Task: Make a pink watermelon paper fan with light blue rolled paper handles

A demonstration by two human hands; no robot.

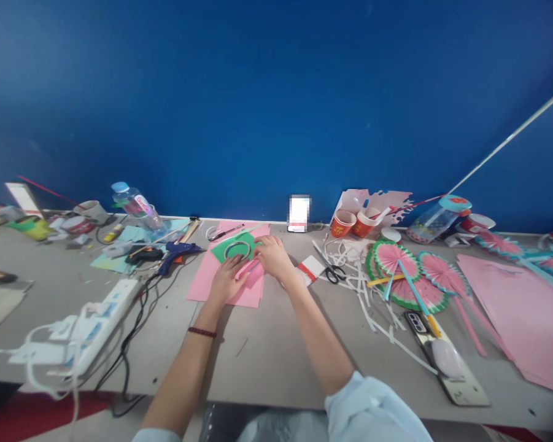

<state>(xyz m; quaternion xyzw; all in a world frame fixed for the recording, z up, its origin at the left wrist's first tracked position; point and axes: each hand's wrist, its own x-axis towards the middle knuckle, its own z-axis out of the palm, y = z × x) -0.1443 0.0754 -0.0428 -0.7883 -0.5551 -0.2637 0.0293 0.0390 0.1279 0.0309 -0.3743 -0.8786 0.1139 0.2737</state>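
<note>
My left hand (229,279) lies palm down on the pink paper (202,286), its fingers stretched out to the lower edge of a round ring (237,244). The ring lies on a piece of green paper (218,251) on top of the pink sheets. At the right side of the green paper, my right hand (273,258) has its fingers bent inward; whatever they grip is hidden. Between the hands lies a thin narrow piece (252,268) too small to name. A dark pen (225,232) rests at the back of the pink paper.
A glue gun (177,255), a power strip (105,325) and a bottle (138,205) stand to the left. Rightward are scissors (334,272), white paper strips (371,307), paper cups (343,223), watermelon-coloured paper fans (398,261) and a phone (463,383). Another phone (299,213) leans against the blue wall.
</note>
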